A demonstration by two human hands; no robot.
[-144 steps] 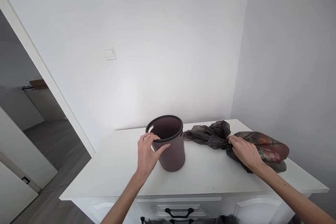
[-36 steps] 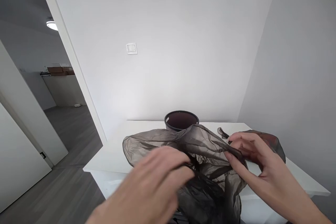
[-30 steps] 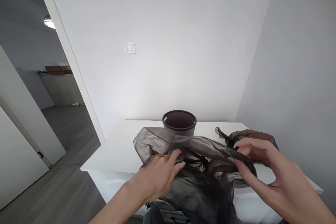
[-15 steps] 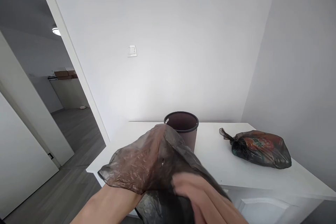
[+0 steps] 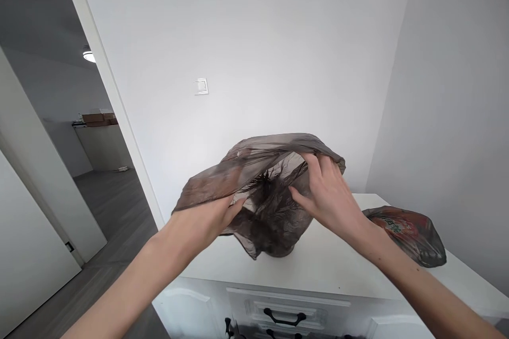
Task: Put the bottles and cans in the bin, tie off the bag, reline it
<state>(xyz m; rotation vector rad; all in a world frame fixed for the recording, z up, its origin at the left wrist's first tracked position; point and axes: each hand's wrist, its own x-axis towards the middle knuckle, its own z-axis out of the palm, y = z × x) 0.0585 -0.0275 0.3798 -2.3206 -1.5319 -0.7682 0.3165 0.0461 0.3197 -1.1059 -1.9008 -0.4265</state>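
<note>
A thin, see-through black trash bag (image 5: pixel 274 143) is spread wide in front of me, its mouth facing me and its crumpled inside showing. My left hand (image 5: pixel 222 212) is in the bag's left side, most of its fingers under the plastic and its thumb showing. On the right, my right hand (image 5: pixel 328 190) has its fingers hooked under the bag's upper edge, thumb held apart from them. Behind the bag stands the brown trash bin (image 5: pixel 281 254); just a bit of its base shows, and its rim is hidden.
A knotted black bag (image 5: pixel 413 233) with red packaging inside lies on the white cabinet (image 5: pixel 318 270), partly behind my right forearm. Dark drawer handles (image 5: pixel 284 318) stick out in front. Walls rise behind and to the right; a doorway (image 5: pixel 103 206) opens at left.
My hands have moved up and forward and apart, opening the bag wide. The bag now covers the bin, whose rim was visible before. My right hand has gone inside the bag's edge.
</note>
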